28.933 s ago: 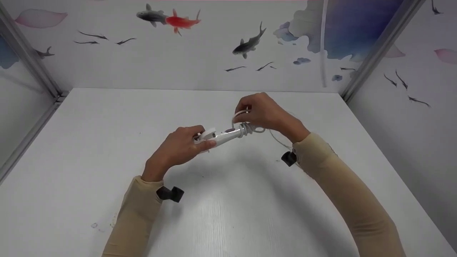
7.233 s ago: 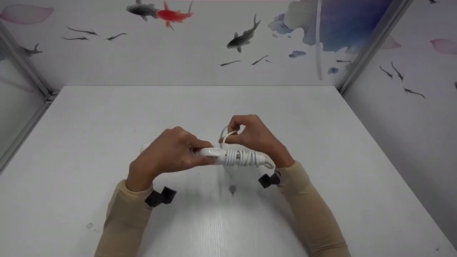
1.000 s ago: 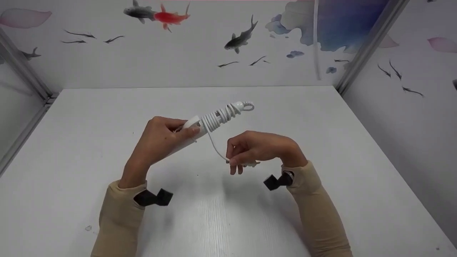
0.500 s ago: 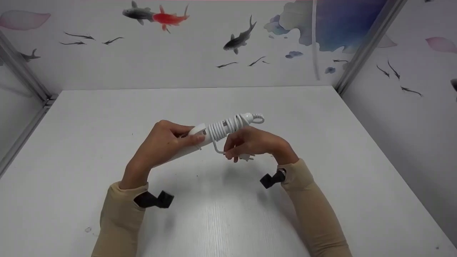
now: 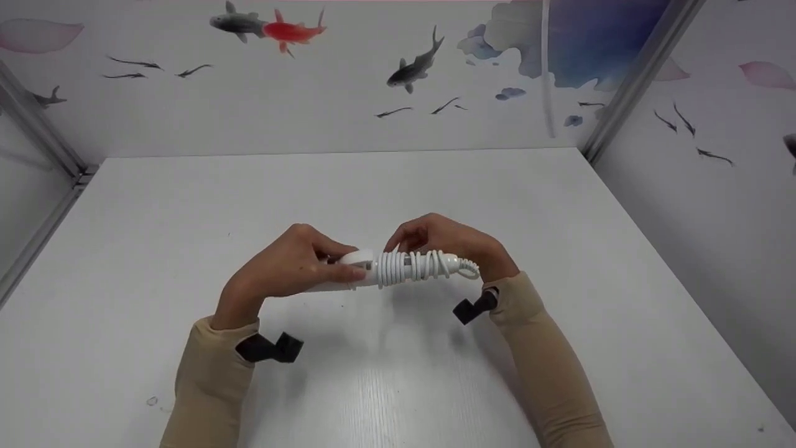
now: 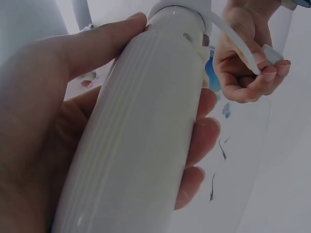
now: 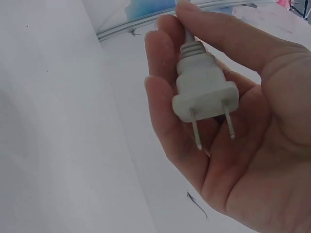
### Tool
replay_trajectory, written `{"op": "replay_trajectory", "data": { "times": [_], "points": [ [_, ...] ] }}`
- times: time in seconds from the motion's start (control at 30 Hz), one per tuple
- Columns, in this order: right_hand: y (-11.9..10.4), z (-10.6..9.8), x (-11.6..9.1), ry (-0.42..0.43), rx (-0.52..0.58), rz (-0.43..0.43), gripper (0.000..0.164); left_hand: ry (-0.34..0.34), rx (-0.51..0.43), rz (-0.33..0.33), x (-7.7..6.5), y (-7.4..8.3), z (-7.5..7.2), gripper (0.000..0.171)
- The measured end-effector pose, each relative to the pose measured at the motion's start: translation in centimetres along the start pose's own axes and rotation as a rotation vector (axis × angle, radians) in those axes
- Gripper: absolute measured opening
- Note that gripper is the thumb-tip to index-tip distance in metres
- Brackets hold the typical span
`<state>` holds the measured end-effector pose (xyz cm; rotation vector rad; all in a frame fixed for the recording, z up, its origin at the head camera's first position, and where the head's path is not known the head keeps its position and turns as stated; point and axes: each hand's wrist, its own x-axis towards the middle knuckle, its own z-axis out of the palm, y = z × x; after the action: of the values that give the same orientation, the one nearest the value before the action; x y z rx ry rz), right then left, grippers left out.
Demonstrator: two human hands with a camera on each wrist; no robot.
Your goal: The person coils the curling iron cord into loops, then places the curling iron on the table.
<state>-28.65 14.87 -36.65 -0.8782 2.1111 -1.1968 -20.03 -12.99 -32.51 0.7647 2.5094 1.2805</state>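
A white curling iron (image 5: 367, 275) is held nearly level above the table, its right part wrapped in several turns of white power cord (image 5: 392, 269). My left hand (image 5: 289, 267) grips its barrel-shaped body, thumb in front; in the left wrist view the fingers (image 6: 204, 138) curl round the ridged white body (image 6: 141, 121). Behind the iron, my right hand (image 5: 444, 236) pinches the cord's free end between thumb and forefinger. The two-pin plug (image 7: 204, 92) hangs inside the right palm, seen in the right wrist view. The iron hides the plug in the head view.
Below the hands is a white table (image 5: 311, 386). A back wall (image 5: 249, 112) with painted fish stands beyond it, and metal posts (image 5: 647, 74) rise at the back corners. Black camera mounts (image 5: 289, 347) stick out from both wrists.
Since half a second ago the iron has tipped level and lower, and my right hand has passed behind it with the cord. Over the longer span, more cord turns have come round the iron.
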Motion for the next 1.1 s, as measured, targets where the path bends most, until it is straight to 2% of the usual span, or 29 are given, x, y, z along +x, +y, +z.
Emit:
{"op": "replay_trajectory", "data": {
  "times": [0.17,0.33,0.57,0.9,1.1],
  "points": [
    [0.1,0.0,-0.1,0.0,0.032,0.002,0.03,-0.059,0.017,-0.001,0.0,0.0,0.3,0.03],
    [-0.2,0.0,-0.3,0.009,0.025,-0.006,0.029,-0.083,0.105,0.001,0.1,0.2,0.9,0.029],
    [-0.7,0.0,-0.5,0.056,0.002,-0.051,0.023,-0.113,0.216,-0.061,0.6,0.4,1.9,0.033],
    [-2.4,-0.3,-1.8,0.052,-0.08,-0.104,0.026,-0.146,0.212,-0.067,0.5,0.4,1.6,0.028],
    [-2.9,-0.1,-2.0,-0.025,-0.07,-0.107,0.028,-0.211,0.195,-0.023,0.2,0.2,1.1,0.027]
  ]
}}
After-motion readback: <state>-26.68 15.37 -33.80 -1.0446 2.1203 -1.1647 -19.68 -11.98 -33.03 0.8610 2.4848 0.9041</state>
